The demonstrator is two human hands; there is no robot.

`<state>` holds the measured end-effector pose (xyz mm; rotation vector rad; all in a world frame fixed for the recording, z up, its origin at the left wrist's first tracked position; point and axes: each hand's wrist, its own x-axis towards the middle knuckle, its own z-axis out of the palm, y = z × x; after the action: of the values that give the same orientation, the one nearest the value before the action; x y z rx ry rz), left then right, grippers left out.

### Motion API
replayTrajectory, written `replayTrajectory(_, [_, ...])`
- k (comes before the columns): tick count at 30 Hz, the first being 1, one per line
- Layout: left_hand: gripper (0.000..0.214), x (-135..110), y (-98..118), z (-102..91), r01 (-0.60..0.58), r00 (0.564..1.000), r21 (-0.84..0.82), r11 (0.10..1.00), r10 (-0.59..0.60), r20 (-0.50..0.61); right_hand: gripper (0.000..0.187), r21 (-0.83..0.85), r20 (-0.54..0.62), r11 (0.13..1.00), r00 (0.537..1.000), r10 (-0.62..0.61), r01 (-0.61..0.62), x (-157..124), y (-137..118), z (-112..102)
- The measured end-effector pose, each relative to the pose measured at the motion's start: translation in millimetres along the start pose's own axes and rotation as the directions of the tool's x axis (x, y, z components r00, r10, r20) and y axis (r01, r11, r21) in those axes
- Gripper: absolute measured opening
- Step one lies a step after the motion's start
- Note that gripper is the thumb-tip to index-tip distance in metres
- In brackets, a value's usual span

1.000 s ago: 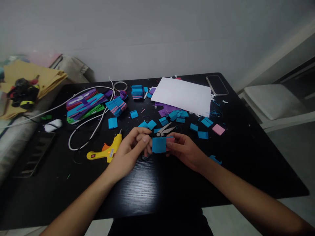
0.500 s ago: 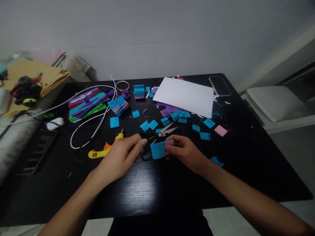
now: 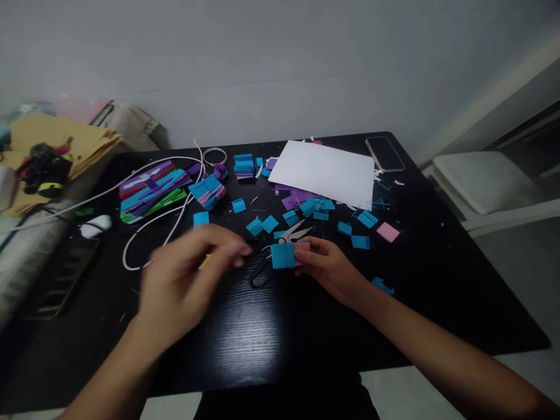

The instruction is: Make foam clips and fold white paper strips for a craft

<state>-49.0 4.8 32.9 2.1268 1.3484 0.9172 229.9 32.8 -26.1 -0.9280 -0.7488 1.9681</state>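
My right hand (image 3: 329, 265) pinches a folded paper piece (image 3: 283, 255), blue on its left part and pink by the thumb. Motion smears my left hand (image 3: 192, 274), which is above the table to the left of that piece. Behind it only a bit of the yellow glue gun (image 3: 205, 261) shows. Just beyond the held paper lie scissors (image 3: 294, 233) with parted blades, their black handles partly covered. Small blue folded papers (image 3: 318, 206) are scattered past the scissors, and a pink paper square (image 3: 388, 232) lies to the right.
A white sheet (image 3: 324, 172) and a phone (image 3: 385, 154) lie at the back. Bundled coloured strips (image 3: 153, 189), a blue-pink stack (image 3: 207, 191), a white cable (image 3: 126, 248) and a tape ring (image 3: 214, 156) are to the left. One blue scrap (image 3: 382, 286) lies by my right forearm.
My left hand has moved left and towards me, now covering most of the glue gun. My right hand keeps the paper piece, which has shifted slightly up and tilted.
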Motion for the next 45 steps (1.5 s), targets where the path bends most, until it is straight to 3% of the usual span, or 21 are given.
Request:
replayTrajectory(1, [0.017,10.7,12.4,3.3,-0.054,0.988,0.028,0.998,0.049,0.149,0.021,0.003,0.0,1.0,1.0,0.001,-0.001,-0.2,-0.6,0.4])
replayTrajectory(2, [0.022,19.4,21.4,6.0,-0.119,0.948,0.075,0.99,0.091,0.306,0.022,0.004,0.0,1.0,1.0,0.001,-0.001,-0.4,-1.3,0.9])
replayTrajectory(3, [0.027,25.5,26.5,7.9,-0.153,0.921,0.122,0.981,0.097,0.378,0.022,0.006,0.002,1.0,1.0,-0.001,0.001,-0.7,-2.0,1.5])
replayTrajectory(5, [0.035,30.1,27.0,9.9,-0.151,0.93,0.163,0.975,0.084,0.357,0.022,0.013,0.009,1.0,1.0,-0.002,0.002,-1.3,-3.1,2.7])
replayTrajectory(6, [0.034,29.8,24.7,10.5,-0.124,0.953,0.168,0.978,0.07,0.294,0.022,0.016,0.014,1.0,1.0,-0.003,0.002,-1.7,-3.4,3.3])
replayTrajectory(8, [0.021,27.7,20.8,12.0,-0.093,0.984,0.157,0.983,0.067,0.167,0.022,0.012,0.019,1.0,1.0,-0.003,0.003,-2.2,-3.0,3.8])
replayTrajectory(10, [0.013,27.1,21.8,15.0,-0.128,0.988,0.157,0.979,0.111,0.111,0.023,-0.015,0.021,1.0,1.0,-0.006,0.007,-2.8,-1.6,3.6])
replayTrajectory(13, [0.015,29.1,30.0,23.7,-0.215,0.97,0.192,0.958,0.185,0.16,0.025,-0.11,0.031,0.993,0.999,-0.028,0.032,-3.7,1.1,2.5])
replayTrajectory(16, [0.046,28.7,35.5,35.5,-0.243,0.949,0.214,0.946,0.186,0.254,0.028,-0.216,0.036,0.974,0.998,-0.056,0.062,-4.7,1.9,1.9])
replayTrajectory(18, [0.053,26.4,35.2,43.2,-0.275,0.931,0.236,0.932,0.196,0.309,0.03,-0.247,0.033,0.967,0.997,-0.062,0.069,-5.0,1.5,1.9])
replayTrajectory(26, [0.037,26.0,29.4,59.3,-0.36,0.914,0.314,0.879,0.264,0.308,0.035,-0.254,-0.026,0.966,0.999,-0.048,0.04,-4.6,1.7,3.6])
replayTrajectory(40, [0.04,25.2,33.5,66.0,-0.352,0.921,0.366,0.861,0.249,0.298,0.035,-0.254,-0.087,0.965,0.991,-0.097,0.072,-3.7,4.4,3.3])
replayTrajectory(45, [0.028,44.8,31.6,57.9,-0.387,0.902,0.414,0.824,0.245,0.356,0.037,-0.196,-0.092,0.975,0.988,-0.125,0.105,-2.3,6.2,4.8])
